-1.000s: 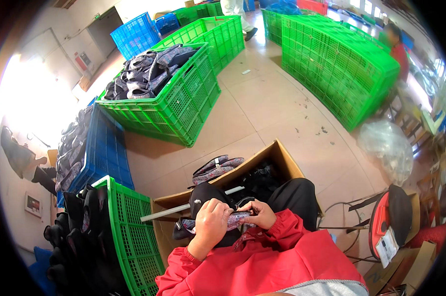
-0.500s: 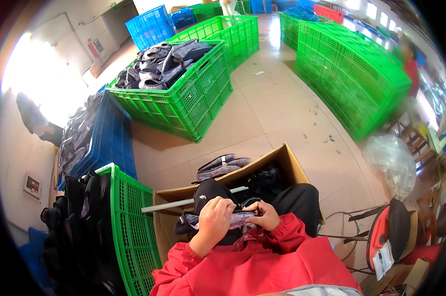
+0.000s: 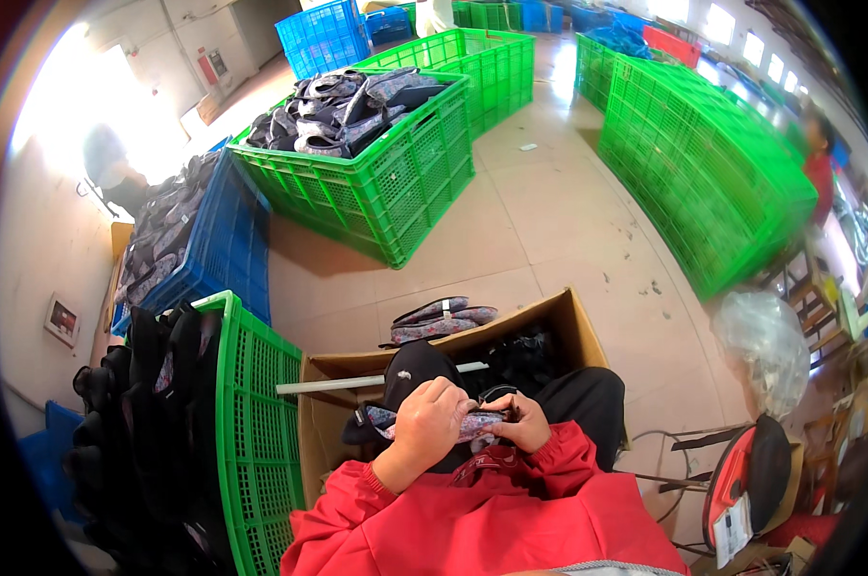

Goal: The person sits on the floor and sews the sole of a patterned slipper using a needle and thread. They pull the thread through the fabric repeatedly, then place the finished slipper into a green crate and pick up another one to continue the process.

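In my lap I hold a floral fabric bag (image 3: pixel 474 420) with black trim. My left hand (image 3: pixel 427 420) grips its upper edge with curled fingers. On the other side, my right hand (image 3: pixel 518 420) pinches the edge near a dark opening. My fingers hide much of the bag, and the exact spot they work on is too small to make out. An open cardboard box (image 3: pixel 580 331) stands around my knees with dark items inside. A pale rod (image 3: pixel 376 381) lies across it. Just beyond the box, several similar floral bags (image 3: pixel 439 322) are piled on the floor.
A green crate (image 3: pixel 261 422) beside my left holds dark bags. Behind it are a blue crate (image 3: pixel 232 254) and a green crate (image 3: pixel 396 192), both full of bags. Stacked green crates (image 3: pixel 703 163) and a clear plastic sack (image 3: pixel 765 331) stand right. People (image 3: pixel 117 173) are nearby.
The whole view has shifted slightly. Both hands keep almost the same grip on the bag. The person at the far left now appears more upright beside the blue crate.
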A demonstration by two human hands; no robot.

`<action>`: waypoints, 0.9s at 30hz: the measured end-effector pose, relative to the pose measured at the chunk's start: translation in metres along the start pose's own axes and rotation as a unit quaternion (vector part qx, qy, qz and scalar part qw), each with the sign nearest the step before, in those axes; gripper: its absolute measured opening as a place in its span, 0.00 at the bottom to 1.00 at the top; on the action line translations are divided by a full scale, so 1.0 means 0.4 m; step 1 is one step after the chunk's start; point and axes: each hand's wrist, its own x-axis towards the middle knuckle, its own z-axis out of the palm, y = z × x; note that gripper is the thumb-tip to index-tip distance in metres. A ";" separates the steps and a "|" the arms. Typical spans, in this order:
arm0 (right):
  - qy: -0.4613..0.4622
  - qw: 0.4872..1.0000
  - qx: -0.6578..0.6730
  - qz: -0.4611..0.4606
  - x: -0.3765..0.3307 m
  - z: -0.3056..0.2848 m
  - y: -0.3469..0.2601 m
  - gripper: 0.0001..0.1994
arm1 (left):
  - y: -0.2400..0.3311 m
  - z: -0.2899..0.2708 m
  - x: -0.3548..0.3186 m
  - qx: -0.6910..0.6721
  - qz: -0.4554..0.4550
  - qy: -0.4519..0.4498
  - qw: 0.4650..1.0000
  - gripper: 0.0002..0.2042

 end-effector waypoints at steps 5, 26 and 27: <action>-0.003 1.000 0.003 -0.010 0.002 0.003 -0.003 0.14 | 0.012 -0.010 0.000 -0.020 -0.046 0.009 0.999 0.05; -0.082 0.992 -0.096 -0.024 0.003 -0.041 -0.059 0.19 | -0.028 0.023 -0.022 -0.018 -0.024 -0.047 0.998 0.04; -0.101 0.993 -0.041 -0.047 0.007 -0.046 -0.055 0.22 | -0.024 0.023 -0.021 -0.028 -0.026 -0.064 0.997 0.04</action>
